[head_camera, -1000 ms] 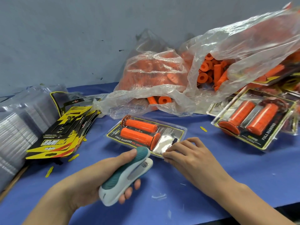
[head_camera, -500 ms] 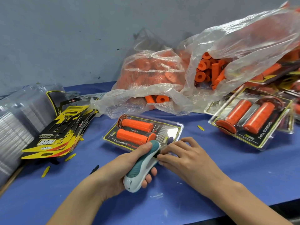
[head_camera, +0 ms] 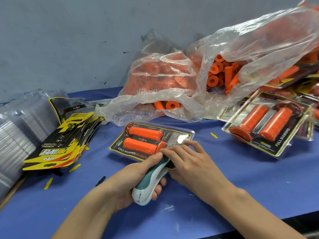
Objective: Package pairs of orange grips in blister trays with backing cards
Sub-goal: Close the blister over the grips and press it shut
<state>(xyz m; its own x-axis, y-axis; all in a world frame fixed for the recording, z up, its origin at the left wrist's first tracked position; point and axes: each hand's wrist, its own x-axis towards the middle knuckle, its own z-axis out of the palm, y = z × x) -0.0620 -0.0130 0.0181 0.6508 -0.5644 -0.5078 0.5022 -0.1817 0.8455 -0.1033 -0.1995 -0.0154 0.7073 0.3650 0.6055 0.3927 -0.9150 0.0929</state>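
A clear blister tray (head_camera: 187, 133) with two orange grips (head_camera: 141, 138) and a black-yellow backing card lies flat on the blue table (head_camera: 259, 183). My left hand (head_camera: 131, 178) grips a teal-and-white stapler (head_camera: 150, 181), its nose over the tray's near edge. My right hand (head_camera: 186, 161) rests on the tray's near right corner, fingers pressing it down. The corner under the fingers is hidden.
A heap of backing cards (head_camera: 57, 149) and a stack of clear trays (head_camera: 15, 135) lie at the left. Plastic bags of loose orange grips (head_camera: 222, 71) stand behind. Finished packs (head_camera: 269, 125) are piled at the right. Yellow card scraps (head_camera: 48, 182) dot the table.
My left hand carried the stapler forward and up to the tray's near edge. My right hand slid over the tray corner, closer to the stapler.
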